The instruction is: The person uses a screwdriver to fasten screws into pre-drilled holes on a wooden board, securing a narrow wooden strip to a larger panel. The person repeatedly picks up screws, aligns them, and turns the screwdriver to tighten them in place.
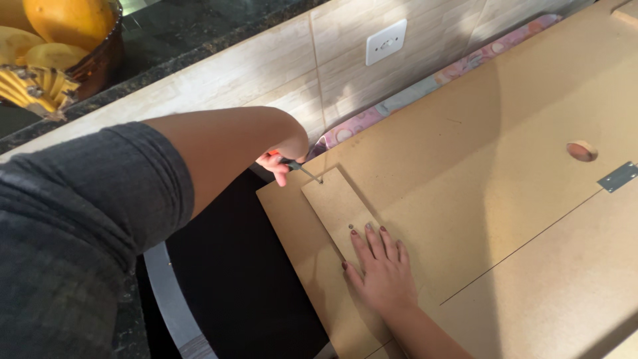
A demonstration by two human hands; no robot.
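Head view, left to right:
- Fruit bowl [100,56] sits on the dark counter, far left.
- Left hand [276,163], fingers closed around a screwdriver [299,166], tip at a corner hole of the small board [339,206].
- Right hand [382,269], fingers spread flat, presses that board onto the large panel [478,153].
- Metal hinge [617,177] lies far right.

Warm light, soft shadows, sharp focus.
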